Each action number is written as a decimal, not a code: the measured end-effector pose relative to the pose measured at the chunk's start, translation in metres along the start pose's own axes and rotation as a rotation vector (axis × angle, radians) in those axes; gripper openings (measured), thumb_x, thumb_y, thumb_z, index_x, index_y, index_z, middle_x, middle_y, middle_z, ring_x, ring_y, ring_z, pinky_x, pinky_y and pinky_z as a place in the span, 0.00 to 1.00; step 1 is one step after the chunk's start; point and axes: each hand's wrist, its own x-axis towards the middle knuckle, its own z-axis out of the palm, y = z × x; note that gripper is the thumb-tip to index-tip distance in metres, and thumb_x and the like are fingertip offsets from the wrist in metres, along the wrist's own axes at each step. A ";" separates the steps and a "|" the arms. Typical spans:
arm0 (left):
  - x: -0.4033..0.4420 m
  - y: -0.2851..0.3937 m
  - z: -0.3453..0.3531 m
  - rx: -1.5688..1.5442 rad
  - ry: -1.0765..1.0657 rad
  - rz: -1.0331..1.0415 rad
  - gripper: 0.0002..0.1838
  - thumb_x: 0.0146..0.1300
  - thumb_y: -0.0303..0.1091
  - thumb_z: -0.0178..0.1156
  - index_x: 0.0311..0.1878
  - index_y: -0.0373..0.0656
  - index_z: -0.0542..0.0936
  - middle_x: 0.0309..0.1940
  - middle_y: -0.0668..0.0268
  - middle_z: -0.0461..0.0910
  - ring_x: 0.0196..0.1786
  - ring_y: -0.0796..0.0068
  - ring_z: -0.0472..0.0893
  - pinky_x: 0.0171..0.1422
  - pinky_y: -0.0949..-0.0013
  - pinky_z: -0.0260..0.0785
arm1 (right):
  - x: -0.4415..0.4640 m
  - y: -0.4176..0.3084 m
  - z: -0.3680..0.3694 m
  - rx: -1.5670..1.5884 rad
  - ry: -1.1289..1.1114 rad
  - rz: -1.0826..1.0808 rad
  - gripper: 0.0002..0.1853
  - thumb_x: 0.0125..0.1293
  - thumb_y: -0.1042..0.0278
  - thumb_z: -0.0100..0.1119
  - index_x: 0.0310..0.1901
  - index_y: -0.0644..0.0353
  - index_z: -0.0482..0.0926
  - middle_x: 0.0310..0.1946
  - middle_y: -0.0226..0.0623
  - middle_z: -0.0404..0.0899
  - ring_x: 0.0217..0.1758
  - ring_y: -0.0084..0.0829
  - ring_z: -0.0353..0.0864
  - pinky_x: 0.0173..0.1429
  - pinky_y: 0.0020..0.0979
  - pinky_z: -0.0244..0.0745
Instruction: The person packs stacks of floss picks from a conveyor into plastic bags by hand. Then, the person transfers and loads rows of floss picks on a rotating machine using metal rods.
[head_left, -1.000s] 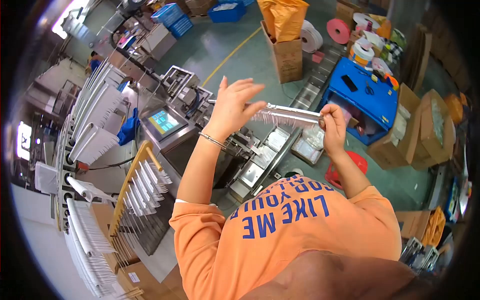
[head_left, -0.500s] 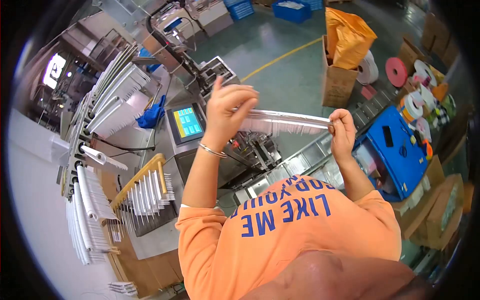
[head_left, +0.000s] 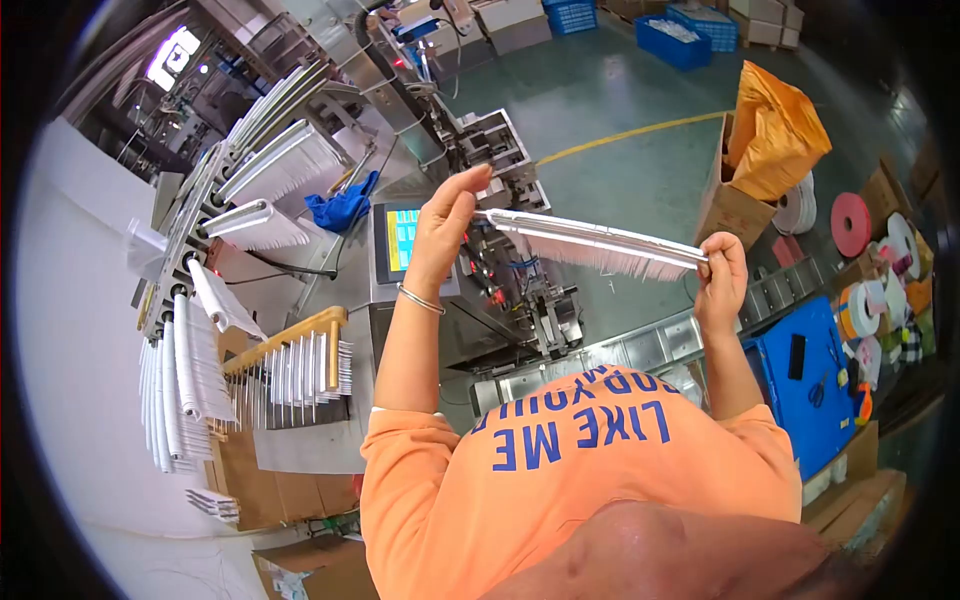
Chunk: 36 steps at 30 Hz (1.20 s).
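A long thin rod (head_left: 600, 237), densely hung with white fringe-like strips, spans the space in front of my chest, sloping slightly down to the right. At its right end, my right hand (head_left: 722, 280) is closed, thumb and fingers pinching the tip. My left hand (head_left: 445, 228), with a bangle at the wrist, is at the other end. Its thumb and fingers come together there, the fingers pointing up, and part of the grip is hidden behind the thumb. Beside my left hand is a machine's touch screen (head_left: 402, 240).
On the left, a rack (head_left: 185, 255) carries several rods of white strips. A wooden frame (head_left: 290, 345) holds more below it. A metal conveyor (head_left: 640, 345) runs behind my arms. At right are a blue table (head_left: 800, 400) and a carton with an orange bag (head_left: 780, 130).
My view has turned, so the surroundings sit further right. The rod now slopes more and shows whiter along its top. My left hand has moved to its left end; my right hand keeps its end.
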 end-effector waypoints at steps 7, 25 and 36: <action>0.004 -0.028 -0.008 0.113 0.100 -0.022 0.13 0.59 0.31 0.58 0.47 0.37 0.76 0.31 0.73 0.72 0.34 0.86 0.70 0.40 0.81 0.64 | 0.023 0.009 0.000 -0.004 0.016 -0.007 0.04 0.64 0.75 0.42 0.36 0.59 0.68 0.28 0.26 0.66 0.24 0.13 0.59 0.28 0.15 0.54; 0.008 -0.045 0.009 0.128 0.341 0.082 0.06 0.55 0.22 0.60 0.38 0.35 0.80 0.31 0.69 0.80 0.34 0.84 0.78 0.40 0.81 0.70 | 0.034 0.016 0.008 0.016 0.047 -0.010 0.04 0.65 0.74 0.42 0.37 0.59 0.69 0.26 0.24 0.65 0.23 0.12 0.57 0.27 0.15 0.52; 0.008 -0.043 -0.003 -0.013 0.378 0.065 0.06 0.59 0.22 0.55 0.39 0.35 0.79 0.33 0.68 0.79 0.35 0.83 0.77 0.40 0.80 0.68 | 0.032 0.020 0.004 0.034 0.033 -0.018 0.05 0.64 0.76 0.40 0.36 0.59 0.68 0.29 0.26 0.66 0.23 0.12 0.58 0.27 0.15 0.54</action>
